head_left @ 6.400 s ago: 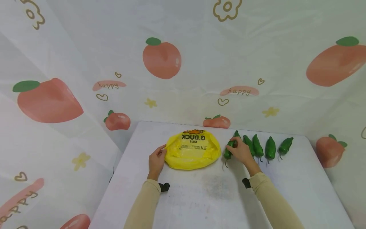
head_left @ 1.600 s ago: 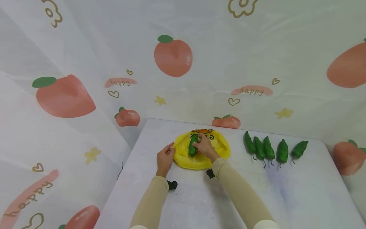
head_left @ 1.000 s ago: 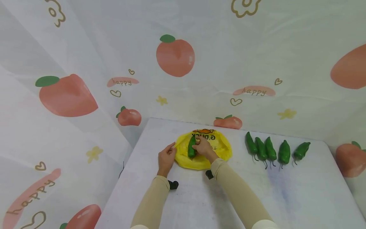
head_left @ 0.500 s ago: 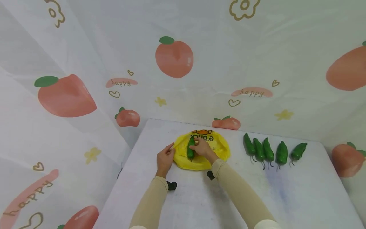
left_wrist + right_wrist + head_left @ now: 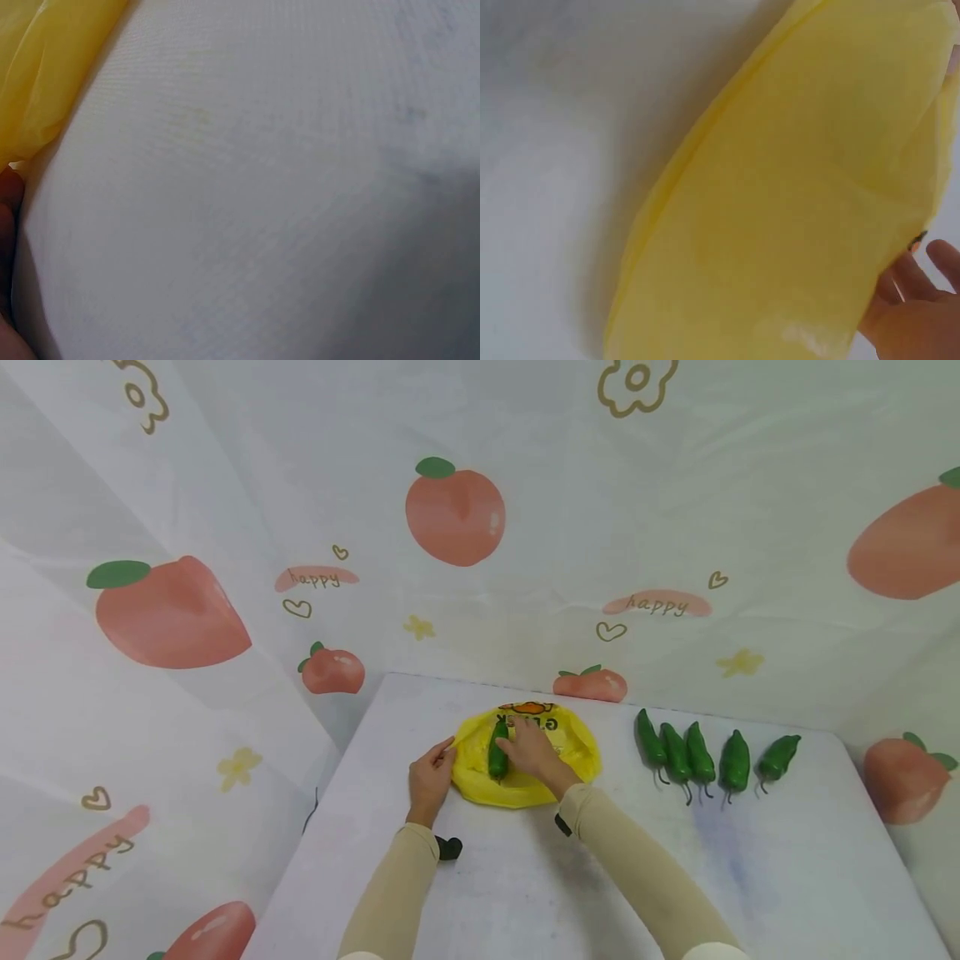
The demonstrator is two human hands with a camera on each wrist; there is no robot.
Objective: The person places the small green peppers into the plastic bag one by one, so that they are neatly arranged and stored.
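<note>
Your two beige sleeves, over the white bench. Your left hand: fingers pinching the left rim of one yellow bag, its mouth spread. Your right hand: fingers loosely spread, just beside one green pepper, which lies inside the bag, toward its left side. To your right, five further peppers, in a row. Behind: fruit-printed backdrop.
</note>
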